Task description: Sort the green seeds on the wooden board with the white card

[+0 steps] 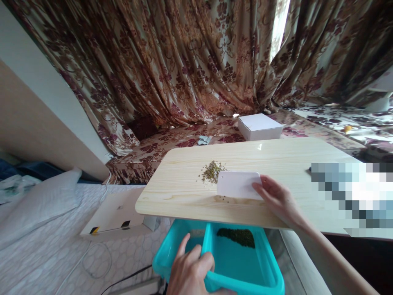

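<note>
My right hand [278, 198] grips the right edge of a white plastic scraper card [238, 184] that lies on a pale wooden tabletop [276, 164]. Just left of the card sits a small heap of green-yellow seeds [211, 171], with a few stray grains by the card's lower edge. My left hand [190, 270] holds the rim of a turquoise plastic bin [245, 266] below the table's near edge. The bin has a divider, and a dark green pile of seeds [236, 237] lies in its right compartment.
A white box [260, 127] stands behind the tabletop on a floral cloth. Heavy floral curtains [184, 61] hang at the back. A bed with a pillow [37, 200], a flat white device [116, 213] and a cable lie at left. A blurred-out patch covers the right table end.
</note>
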A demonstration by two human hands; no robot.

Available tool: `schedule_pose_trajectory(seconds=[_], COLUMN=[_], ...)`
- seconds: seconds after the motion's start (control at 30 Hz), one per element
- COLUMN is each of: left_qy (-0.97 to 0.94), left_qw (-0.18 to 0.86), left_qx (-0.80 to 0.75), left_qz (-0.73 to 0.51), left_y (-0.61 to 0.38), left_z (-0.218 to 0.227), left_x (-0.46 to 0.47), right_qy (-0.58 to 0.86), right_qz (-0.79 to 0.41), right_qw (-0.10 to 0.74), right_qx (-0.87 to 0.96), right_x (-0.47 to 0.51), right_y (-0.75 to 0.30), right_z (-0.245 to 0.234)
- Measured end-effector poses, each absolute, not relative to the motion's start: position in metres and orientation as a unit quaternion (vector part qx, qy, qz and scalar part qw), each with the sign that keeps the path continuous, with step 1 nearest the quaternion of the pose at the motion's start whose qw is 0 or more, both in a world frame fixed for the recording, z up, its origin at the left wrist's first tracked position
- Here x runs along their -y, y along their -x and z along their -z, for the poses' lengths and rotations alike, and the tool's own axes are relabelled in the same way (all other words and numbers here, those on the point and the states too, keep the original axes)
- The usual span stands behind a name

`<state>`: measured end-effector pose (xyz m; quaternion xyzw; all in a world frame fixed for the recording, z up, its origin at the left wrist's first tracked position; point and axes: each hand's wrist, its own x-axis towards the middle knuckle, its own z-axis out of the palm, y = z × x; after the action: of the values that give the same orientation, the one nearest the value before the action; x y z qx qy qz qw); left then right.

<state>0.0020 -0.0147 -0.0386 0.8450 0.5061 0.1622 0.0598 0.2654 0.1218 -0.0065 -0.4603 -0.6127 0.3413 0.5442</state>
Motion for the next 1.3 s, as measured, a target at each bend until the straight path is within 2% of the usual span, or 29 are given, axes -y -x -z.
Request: schedule_pose_trajectory(seconds=[0.27,0.53,0.93,1.3], left_qy=[-0.825,-0.830,-0.834,-0.841], left_qw=[0.080,0.090,0.085,0.072], left_qx=[-0.529,-0.517,-0.517,-0.511], left_qz=[-0.179,-0.186,-0.173,-0.162], left_y=[-0.003,-0.002,-0.002,-0.002], left_z=[0.038,0.041,0.042,0.041], left_x=[0.017,0.016,0.017,0.017], right_qy=[0.443,0.521,0.541,0.536], right_qz=[-0.437,-0.310,-0.250,-0.268], right_qw=[0.500,0.629,0.585,0.585], right_qx=[0.603,0.487,0.550,0.547], right_x=[-0.098,-0.109,-0.122,-0.123], right_y=[-0.265,-0.283,-0.277,-0.276], right_z=[-0.003,-0.002,0.004,0.007])
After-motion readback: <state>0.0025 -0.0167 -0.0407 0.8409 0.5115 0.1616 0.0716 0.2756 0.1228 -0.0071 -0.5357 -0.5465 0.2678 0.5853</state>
